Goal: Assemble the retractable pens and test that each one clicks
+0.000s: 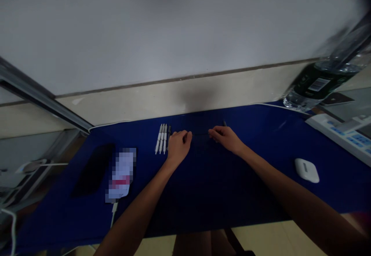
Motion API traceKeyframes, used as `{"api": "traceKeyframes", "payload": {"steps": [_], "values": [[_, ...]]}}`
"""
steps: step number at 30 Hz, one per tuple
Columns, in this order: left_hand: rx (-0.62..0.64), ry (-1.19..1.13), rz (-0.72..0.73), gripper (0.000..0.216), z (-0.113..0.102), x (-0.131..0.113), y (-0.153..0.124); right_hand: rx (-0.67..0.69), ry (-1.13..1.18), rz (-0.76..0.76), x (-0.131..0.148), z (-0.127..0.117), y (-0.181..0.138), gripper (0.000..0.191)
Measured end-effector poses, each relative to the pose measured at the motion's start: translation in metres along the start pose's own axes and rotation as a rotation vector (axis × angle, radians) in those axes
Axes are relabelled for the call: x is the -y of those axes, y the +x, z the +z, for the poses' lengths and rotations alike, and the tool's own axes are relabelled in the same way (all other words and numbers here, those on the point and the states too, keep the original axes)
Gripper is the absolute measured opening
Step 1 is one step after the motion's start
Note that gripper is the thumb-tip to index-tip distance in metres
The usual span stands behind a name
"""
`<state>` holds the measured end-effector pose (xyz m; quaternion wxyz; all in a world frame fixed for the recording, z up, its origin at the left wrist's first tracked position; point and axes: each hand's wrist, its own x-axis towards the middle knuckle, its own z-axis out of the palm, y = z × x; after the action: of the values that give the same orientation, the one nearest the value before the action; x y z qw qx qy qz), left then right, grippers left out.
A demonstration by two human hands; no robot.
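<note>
While left hand [179,143] and right hand [225,137] face each other over the blue mat [220,186], fingertips of both are pinched narrow on a thin dark piece [200,134] spanning the gap, too dim to identify. Three white pens [162,137] and a dark pen [169,129] lie just beside left hand; earbud case [307,170] sits off right.

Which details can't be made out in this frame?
All in the head view:
Phone screen: pixelated.
Thin dark item between left hand and right hand: too faint to identify.
Dark object behind right hand: partly hidden by it.
White device: cut off by right edge.
</note>
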<state>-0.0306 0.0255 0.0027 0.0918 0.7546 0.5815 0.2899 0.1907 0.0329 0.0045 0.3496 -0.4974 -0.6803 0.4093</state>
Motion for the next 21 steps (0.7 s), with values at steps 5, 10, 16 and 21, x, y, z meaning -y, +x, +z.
{"api": "traceKeyframes", "payload": {"steps": [5, 10, 16, 21], "values": [[-0.001, -0.013, 0.000, 0.041, -0.0004, 0.0000, 0.0001, -0.017, 0.063, 0.012, -0.0020, 0.0010, 0.0006, 0.031], [-0.006, -0.009, -0.003, 0.041, 0.0000, 0.0006, 0.0005, 0.000, 0.160, 0.025, -0.0039, 0.0018, 0.0020, 0.029], [0.001, -0.011, 0.010, 0.041, -0.0005, -0.0002, 0.0003, -0.021, 0.062, 0.051, 0.0005, 0.0010, 0.0003, 0.034], [0.002, -0.004, 0.008, 0.041, -0.0005, -0.0010, 0.0001, 0.004, 0.007, 0.035, 0.0032, -0.0005, -0.0011, 0.050]]}}
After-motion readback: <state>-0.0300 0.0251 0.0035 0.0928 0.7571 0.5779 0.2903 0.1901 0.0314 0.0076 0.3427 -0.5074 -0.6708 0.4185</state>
